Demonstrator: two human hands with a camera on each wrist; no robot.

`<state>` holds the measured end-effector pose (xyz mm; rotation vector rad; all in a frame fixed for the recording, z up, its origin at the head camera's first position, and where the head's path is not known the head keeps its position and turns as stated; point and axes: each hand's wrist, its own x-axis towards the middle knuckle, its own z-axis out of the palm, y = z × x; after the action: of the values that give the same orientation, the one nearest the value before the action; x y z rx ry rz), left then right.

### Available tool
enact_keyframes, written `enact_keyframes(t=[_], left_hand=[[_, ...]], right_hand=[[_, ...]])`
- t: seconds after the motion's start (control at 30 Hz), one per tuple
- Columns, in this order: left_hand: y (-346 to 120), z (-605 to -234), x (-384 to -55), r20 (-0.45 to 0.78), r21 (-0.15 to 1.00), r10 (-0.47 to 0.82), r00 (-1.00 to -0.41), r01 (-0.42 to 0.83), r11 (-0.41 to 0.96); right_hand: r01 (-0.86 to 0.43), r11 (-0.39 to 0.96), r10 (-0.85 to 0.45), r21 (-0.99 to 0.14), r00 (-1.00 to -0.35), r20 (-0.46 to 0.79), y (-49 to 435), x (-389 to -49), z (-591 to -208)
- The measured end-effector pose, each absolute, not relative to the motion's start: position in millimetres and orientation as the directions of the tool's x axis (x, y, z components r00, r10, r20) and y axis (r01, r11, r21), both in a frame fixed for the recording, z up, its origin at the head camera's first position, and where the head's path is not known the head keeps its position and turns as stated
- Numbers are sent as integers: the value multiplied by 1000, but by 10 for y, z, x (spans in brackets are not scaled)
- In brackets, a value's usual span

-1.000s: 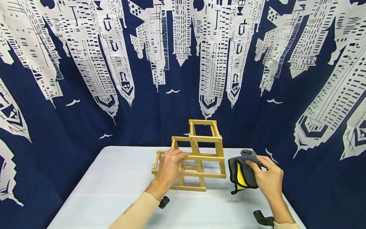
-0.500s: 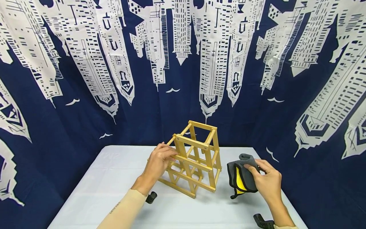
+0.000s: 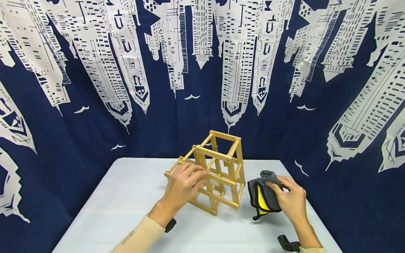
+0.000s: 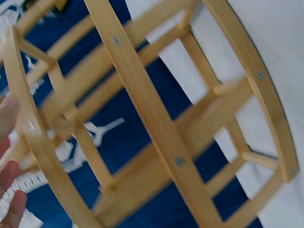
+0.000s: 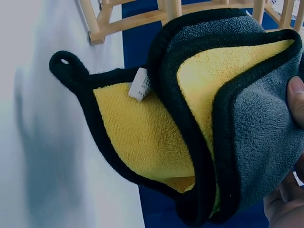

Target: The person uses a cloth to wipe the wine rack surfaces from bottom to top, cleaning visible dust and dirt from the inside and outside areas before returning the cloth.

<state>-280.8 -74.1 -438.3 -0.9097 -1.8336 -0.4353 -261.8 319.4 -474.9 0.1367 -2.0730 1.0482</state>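
Observation:
A stepped wooden rack (image 3: 221, 180) of slats and dowels stands at an angle on the table. My left hand (image 3: 185, 182) is at its near side, in front of an upper slat. In the left wrist view the fingers (image 4: 14, 209) show at the left edge, spread apart beside a slat and not wrapped round it; whether they touch it, I cannot tell. To the right of the rack, my right hand (image 3: 292, 196) pinches a folded microfiber cloth (image 3: 269, 196), grey with a yellow inner side and black edging. In the right wrist view the cloth's hanging loop and white tag show.
The white table (image 3: 126, 196) reaches back to a navy curtain (image 3: 158, 137) printed with upside-down white buildings. Black wrist-mount parts stick out below both hands.
The rack has turned, one end swinging toward me, and then stayed still. My left hand moved left with it, then right along its slat. The cloth has shifted slightly left.

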Motion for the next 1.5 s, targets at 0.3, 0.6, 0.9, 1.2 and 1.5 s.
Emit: enact_keyframes(t=[0.3,0.6,0.9,1.2,1.5], left_hand=[[-353,-4333,-2757,786,-198,529,-321,679,706],[-404,-4387,-2838,854,-189,456,-252,666,722],[-768,-4404,-2988,882,-137,434,-184,780,610],[-1096,-4417,-3072,887,9,401,-231,875,483],[-1119,-4428,-3000,845,176,383,-373,871,459]], right_hand=[[-425,663,214,-616,-681,700,3108,-2627,-4715],[-415,661,198,-625,-707,679,3044,-2587,-4728],[-402,650,199,-645,-729,655,3041,-2550,-4773],[-417,652,148,-633,-749,646,2979,-2560,-4842],[-423,654,144,-627,-744,652,2943,-2574,-4884]])
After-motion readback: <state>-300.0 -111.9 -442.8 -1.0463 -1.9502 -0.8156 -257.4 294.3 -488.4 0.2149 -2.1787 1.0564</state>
